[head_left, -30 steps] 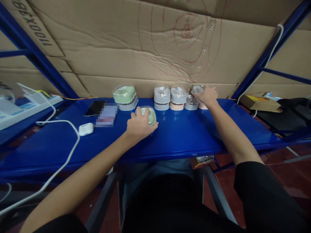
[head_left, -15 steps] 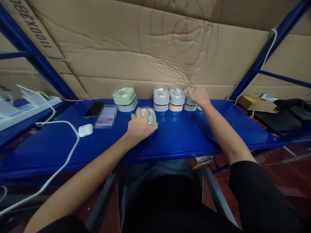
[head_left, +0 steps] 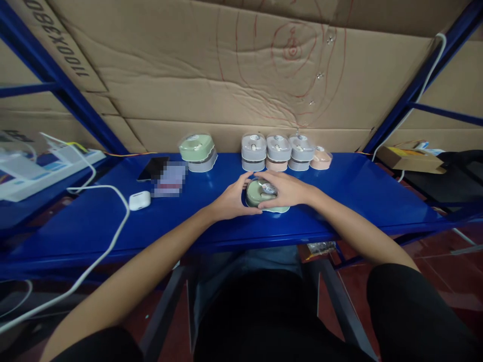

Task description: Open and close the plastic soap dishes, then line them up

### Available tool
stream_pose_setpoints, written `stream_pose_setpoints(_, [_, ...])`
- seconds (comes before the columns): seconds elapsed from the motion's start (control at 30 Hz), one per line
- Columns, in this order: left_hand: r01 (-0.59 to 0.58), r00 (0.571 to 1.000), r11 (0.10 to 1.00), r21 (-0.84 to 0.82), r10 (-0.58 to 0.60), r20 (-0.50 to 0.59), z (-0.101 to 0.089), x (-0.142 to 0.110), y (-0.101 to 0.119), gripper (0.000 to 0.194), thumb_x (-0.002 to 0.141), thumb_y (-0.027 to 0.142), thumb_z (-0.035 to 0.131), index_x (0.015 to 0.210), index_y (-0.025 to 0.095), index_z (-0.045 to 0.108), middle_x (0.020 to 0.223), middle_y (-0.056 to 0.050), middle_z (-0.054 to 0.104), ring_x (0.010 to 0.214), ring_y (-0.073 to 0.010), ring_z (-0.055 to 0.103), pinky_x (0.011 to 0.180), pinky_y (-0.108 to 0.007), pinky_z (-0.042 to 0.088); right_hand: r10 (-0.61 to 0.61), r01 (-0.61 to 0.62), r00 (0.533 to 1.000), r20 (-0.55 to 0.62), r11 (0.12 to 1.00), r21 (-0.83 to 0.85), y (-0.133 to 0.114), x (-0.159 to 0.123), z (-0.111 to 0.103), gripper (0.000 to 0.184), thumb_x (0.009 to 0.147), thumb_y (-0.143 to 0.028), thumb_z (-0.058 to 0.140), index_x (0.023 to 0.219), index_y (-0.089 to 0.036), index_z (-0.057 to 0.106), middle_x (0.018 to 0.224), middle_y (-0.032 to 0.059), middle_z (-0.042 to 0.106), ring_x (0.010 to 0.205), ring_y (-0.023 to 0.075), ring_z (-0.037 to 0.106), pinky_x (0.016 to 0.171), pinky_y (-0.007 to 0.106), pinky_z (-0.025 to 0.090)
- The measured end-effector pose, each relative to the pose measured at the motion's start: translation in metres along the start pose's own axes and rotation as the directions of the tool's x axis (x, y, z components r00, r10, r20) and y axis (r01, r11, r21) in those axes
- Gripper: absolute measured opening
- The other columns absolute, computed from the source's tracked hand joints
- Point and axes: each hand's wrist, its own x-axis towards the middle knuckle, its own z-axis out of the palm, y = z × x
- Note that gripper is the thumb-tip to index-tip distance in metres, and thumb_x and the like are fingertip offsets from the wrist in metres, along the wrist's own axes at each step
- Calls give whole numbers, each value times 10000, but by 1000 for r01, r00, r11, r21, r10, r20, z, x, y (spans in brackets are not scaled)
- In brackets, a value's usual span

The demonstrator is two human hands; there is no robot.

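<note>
Near the table's front, a small green box (head_left: 255, 193) with a clear lid and a label on top sits between my two hands. My left hand (head_left: 233, 199) curves round its left side, with the thumb along the near edge and the fingers at the far edge. From the right, my right hand (head_left: 289, 188) grips the box, its thumb across the front and its fingers over the far side. Part of the box's right side is hidden under this hand. A pale green scalloped rim (head_left: 281, 209) shows below the right hand.
Along the back stand stacked grey boxes (head_left: 253, 146), one stack with a peach bottom, and a single peach box (head_left: 321, 158). A green-on-grey stack (head_left: 196, 148) stands further left. A white earbud case (head_left: 139, 200), a phone (head_left: 153, 168) and a white cable (head_left: 113, 236) lie left.
My right hand has left the grey stack at the back and come to the green box. My left hand and the green box have shifted right. The view has turned slightly.
</note>
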Motion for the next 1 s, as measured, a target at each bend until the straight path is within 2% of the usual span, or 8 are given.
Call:
stream_pose_setpoints(0.13, [-16,1000,999,-33,16,7,6,0,1,1237,736,507,985,1744,204,334,1626,-234,648,1506,-422,658,1271,-596,517,-55,58,997,-49,997,55,-6,-1,-1,1044,808,-624,914,1719,-289,530,1626,142,690,1469,424,675,1237,596,562])
stream_pose_setpoints(0.27, [5,1000,993,119,-3,-23,-1,-6,5,1248,720,532,996,1751,205,372,1551,-191,676,1465,-419,660,1275,-599,510,12,8,983,-182,994,109,4,-9,-20,940,837,-609,870,1665,-261,593,1525,138,755,1387,397,730,1223,574,568])
stream_pose_setpoints(0.4, [-38,999,957,289,35,17,-9,-12,5,699,867,568,881,1476,248,754,1505,-149,652,1439,-388,650,1292,-580,504,200,-182,960,-194,977,109,38,-27,-36,831,882,-669,815,1571,-225,683,1485,161,781,1365,415,743,1217,617,563])
stream_pose_setpoints(0.47, [-45,999,949,312,39,27,-10,-13,4,546,907,603,843,1331,259,853,1517,-148,628,1448,-385,639,1301,-576,501,251,-241,956,-152,967,80,55,-35,-38,783,869,-684,830,1506,-240,732,1451,146,799,1328,420,760,1185,626,589])
stream_pose_setpoints(0.6, [-33,998,947,318,49,-44,-15,-12,3,498,979,630,765,1279,252,889,1551,-151,612,1469,-381,625,1325,-568,480,274,-273,958,-81,962,25,76,-40,-32,759,836,-666,877,1488,-300,750,1365,103,828,1224,403,792,1101,617,643])
stream_pose_setpoints(0.73, [24,987,928,372,37,-155,-33,-8,-3,483,1026,589,686,1287,228,873,1483,-149,654,1445,-371,637,1307,-554,493,272,-273,962,-37,961,-45,80,-40,-27,882,804,-671,906,1549,-238,716,1427,170,792,1296,454,753,1139,673,609])
stream_pose_setpoints(0.87, [180,969,875,449,-80,-232,-52,-4,-15,495,1018,585,687,1280,206,868,1411,-169,677,1473,-400,604,1290,-585,492,296,-297,955,-13,953,-56,83,-43,-27,1000,760,-715,937,1611,-259,676,1526,175,737,1402,479,699,1222,705,557])
stream_pose_setpoints(1.0, [298,948,825,480,-199,-247,-59,-1,-24,551,970,604,739,1264,159,881,1343,-201,696,1432,-428,629,1266,-595,502,349,-348,937,9,935,-73,87,-46,-32,1124,684,-700,988,1648,-230,652,1563,199,715,1462,525,658,1255,736,521])
